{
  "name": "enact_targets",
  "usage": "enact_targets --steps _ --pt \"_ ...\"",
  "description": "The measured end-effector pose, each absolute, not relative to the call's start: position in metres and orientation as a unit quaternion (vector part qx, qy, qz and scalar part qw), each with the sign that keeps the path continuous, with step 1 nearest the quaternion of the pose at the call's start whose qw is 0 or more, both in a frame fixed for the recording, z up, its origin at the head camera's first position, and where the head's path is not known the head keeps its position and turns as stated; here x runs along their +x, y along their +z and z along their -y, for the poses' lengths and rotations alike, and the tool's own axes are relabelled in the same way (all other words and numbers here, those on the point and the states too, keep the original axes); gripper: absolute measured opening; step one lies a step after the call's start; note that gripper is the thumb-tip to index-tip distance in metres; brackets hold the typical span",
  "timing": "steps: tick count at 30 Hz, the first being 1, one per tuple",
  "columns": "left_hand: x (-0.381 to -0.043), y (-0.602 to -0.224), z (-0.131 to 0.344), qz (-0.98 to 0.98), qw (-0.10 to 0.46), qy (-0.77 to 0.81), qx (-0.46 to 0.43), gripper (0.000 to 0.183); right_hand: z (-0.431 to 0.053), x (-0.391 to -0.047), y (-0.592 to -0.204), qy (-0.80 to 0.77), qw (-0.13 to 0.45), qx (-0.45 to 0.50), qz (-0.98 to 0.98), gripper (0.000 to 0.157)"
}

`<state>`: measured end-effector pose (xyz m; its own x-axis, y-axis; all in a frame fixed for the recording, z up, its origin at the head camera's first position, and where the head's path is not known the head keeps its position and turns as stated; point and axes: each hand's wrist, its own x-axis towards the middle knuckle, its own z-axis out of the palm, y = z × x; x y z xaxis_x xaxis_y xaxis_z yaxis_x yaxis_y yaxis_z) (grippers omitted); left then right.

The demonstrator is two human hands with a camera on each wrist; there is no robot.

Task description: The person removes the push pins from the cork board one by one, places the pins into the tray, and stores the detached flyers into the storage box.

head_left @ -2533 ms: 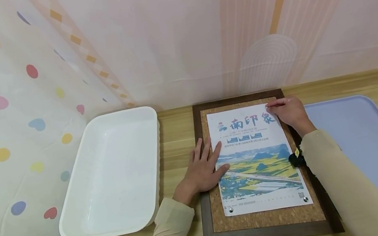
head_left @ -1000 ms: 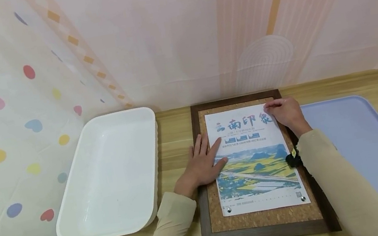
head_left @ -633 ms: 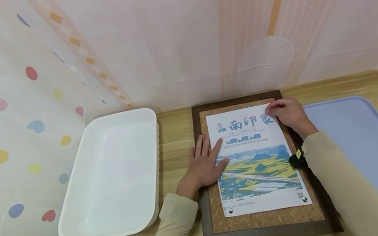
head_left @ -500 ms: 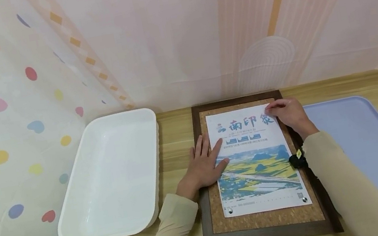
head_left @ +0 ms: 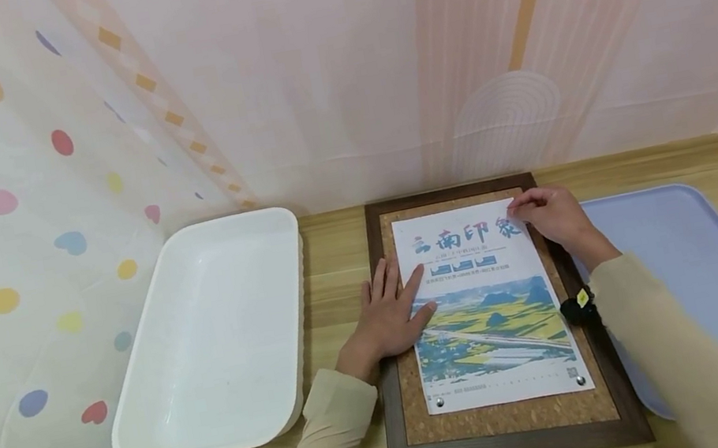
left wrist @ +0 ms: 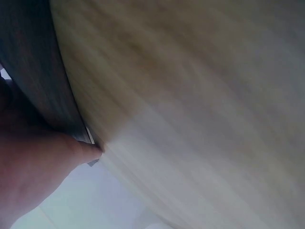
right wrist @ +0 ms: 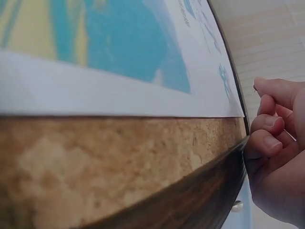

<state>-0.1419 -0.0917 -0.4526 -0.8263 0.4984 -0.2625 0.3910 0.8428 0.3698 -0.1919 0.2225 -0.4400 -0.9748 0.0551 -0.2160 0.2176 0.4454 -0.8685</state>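
A printed poster (head_left: 502, 383) with a landscape lies on a framed cork board (head_left: 509, 418). Round silver thumbtacks sit at its two bottom corners, one at the left (head_left: 440, 402) and one at the right (head_left: 580, 380). My left hand (head_left: 387, 323) rests with spread fingers across the left frame edge and the poster. At the poster's top right corner, my right hand (head_left: 556, 217) has thumb and forefinger pinched together. A tiny dark point, seemingly of a thumbtack (right wrist: 255, 88), shows at those fingertips in the right wrist view; its head is hidden.
To the left stands a deep white plastic tub (head_left: 215, 345). A shallow pale blue tray (head_left: 703, 291) lies right of the board, partly under my right forearm. A small silver thing (right wrist: 237, 206) shows beside the frame. The patterned backdrop (head_left: 341, 83) rises behind the wooden table (head_left: 329, 261).
My right wrist and forearm have shifted slightly to the right, while the fingertips stay by the poster's top right corner. The left hand and the poster keep their places.
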Motion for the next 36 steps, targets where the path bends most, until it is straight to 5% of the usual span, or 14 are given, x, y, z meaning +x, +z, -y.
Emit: enact_targets --steps 36 --pt "-0.147 -0.45 0.088 -0.942 0.182 0.157 0.234 0.066 -0.25 -0.165 -0.413 -0.481 0.051 0.037 -0.874 0.034"
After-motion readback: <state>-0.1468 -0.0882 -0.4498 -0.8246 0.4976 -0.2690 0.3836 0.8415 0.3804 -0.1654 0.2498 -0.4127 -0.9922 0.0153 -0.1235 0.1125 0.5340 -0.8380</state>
